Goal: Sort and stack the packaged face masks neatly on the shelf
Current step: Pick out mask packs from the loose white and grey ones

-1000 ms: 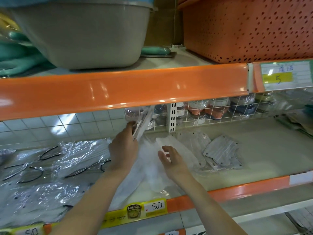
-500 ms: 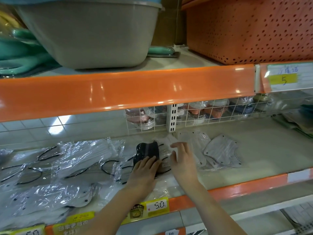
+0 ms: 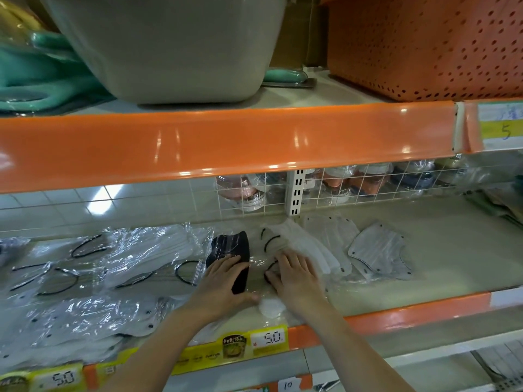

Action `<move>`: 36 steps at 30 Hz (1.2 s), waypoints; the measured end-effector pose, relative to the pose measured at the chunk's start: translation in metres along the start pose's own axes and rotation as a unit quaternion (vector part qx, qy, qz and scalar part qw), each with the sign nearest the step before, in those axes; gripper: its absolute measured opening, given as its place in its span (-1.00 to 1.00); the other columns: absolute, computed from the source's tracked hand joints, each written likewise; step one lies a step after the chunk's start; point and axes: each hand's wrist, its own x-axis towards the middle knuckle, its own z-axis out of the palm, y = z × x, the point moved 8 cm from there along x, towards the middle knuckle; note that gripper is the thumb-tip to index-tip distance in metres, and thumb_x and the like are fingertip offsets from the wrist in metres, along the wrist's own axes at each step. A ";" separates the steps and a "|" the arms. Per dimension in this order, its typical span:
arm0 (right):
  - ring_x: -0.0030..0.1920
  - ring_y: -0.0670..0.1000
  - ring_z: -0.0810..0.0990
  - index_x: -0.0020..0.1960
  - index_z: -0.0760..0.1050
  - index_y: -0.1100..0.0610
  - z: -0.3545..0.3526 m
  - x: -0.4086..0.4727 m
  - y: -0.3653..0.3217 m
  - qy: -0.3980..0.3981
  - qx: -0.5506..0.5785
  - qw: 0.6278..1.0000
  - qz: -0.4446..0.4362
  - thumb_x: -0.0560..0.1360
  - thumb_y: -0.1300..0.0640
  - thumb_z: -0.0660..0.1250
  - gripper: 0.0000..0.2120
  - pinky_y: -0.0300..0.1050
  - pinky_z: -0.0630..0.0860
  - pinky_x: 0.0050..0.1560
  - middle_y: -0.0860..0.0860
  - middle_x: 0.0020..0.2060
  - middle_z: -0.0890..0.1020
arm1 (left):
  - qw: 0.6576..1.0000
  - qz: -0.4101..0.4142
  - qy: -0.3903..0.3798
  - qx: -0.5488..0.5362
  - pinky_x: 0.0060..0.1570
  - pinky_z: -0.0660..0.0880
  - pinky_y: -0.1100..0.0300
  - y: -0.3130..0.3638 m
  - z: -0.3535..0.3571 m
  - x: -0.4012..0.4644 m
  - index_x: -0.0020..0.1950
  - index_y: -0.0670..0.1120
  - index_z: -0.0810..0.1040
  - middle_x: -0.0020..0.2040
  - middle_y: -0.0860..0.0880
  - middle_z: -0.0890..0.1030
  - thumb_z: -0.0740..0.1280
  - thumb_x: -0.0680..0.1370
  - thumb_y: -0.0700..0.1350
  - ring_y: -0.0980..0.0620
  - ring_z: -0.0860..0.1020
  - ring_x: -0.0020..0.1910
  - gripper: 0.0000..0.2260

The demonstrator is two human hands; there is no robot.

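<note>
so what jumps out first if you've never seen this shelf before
Two bare hands press flat on packaged masks at the middle shelf's front: the left hand on a black mask in clear wrap, the right hand on a white one. Above them runs the glossy orange shelf edge.

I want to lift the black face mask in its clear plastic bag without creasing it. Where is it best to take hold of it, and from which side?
The black face mask in its clear plastic bag lies flat under the left hand. Probably best: pinch the bag's front edge from the shelf front, since that thin film margin seems free.
</note>
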 end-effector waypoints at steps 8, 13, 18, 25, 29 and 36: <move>0.47 0.07 0.13 0.50 0.17 0.04 -0.016 0.012 -0.031 0.023 -0.034 0.998 -0.047 0.56 0.22 0.20 -0.46 -0.01 -0.03 0.50 0.01 0.44 0.24 | 0.998 0.048 -0.025 0.018 0.46 -0.10 0.23 -0.005 0.009 -0.010 0.56 0.07 0.10 0.56 0.11 0.00 0.36 0.50 0.16 0.12 -0.03 0.54 -0.28; 0.46 0.04 0.15 0.50 0.21 0.05 0.001 0.012 -0.063 -0.045 0.047 0.982 -0.176 0.50 0.27 0.29 -0.39 0.02 0.36 0.33 0.00 0.45 0.23 | 0.994 0.048 0.037 -0.088 0.23 0.38 0.22 -0.004 -0.014 -0.016 0.18 -0.04 0.63 0.22 0.04 0.59 0.28 0.60 -0.11 0.11 0.50 0.20 -0.79; 0.35 0.07 0.34 0.31 0.45 0.09 0.011 0.016 -0.071 -0.004 0.030 0.976 -0.218 0.54 0.21 0.25 -0.66 -0.02 0.36 0.25 0.00 0.32 0.44 | 0.987 0.039 0.080 -0.132 0.04 0.47 0.15 -0.018 -0.032 -0.025 0.03 0.06 0.66 -0.07 0.24 0.61 0.26 0.57 0.03 0.23 0.55 -0.05 -0.81; -0.11 0.04 0.59 -0.13 0.57 0.09 -0.026 0.008 -0.092 0.187 0.015 0.957 -0.222 0.49 0.04 0.19 -0.78 -0.10 0.48 -0.11 -0.01 -0.16 0.61 | 0.967 0.070 0.237 0.053 -0.18 0.43 0.19 -0.047 -0.067 -0.047 -0.09 0.10 0.65 -0.12 0.17 0.66 0.11 0.46 0.05 0.07 0.61 -0.18 -0.70; -0.22 0.04 0.54 -0.18 0.54 0.10 -0.040 -0.002 -0.119 0.261 0.024 0.925 -0.275 0.49 0.10 0.24 -0.86 -0.10 0.44 -0.22 -0.02 -0.25 0.56 | 0.937 0.080 0.294 0.169 -0.39 0.50 0.24 -0.055 -0.078 -0.059 -0.15 0.10 0.66 -0.24 0.17 0.66 0.25 0.39 -0.01 0.08 0.61 -0.38 -0.81; -0.28 0.06 0.54 -0.18 0.54 0.15 -0.032 -0.005 -0.188 0.269 0.008 0.916 -0.298 0.38 0.25 0.41 -0.93 -0.09 0.47 -0.43 0.02 -0.26 0.55 | 0.905 0.045 0.385 0.176 -0.55 0.34 0.25 -0.084 -0.104 -0.074 -0.33 -0.09 0.56 -0.44 -0.01 0.53 0.51 0.29 -0.19 -0.05 0.54 -0.48 -0.87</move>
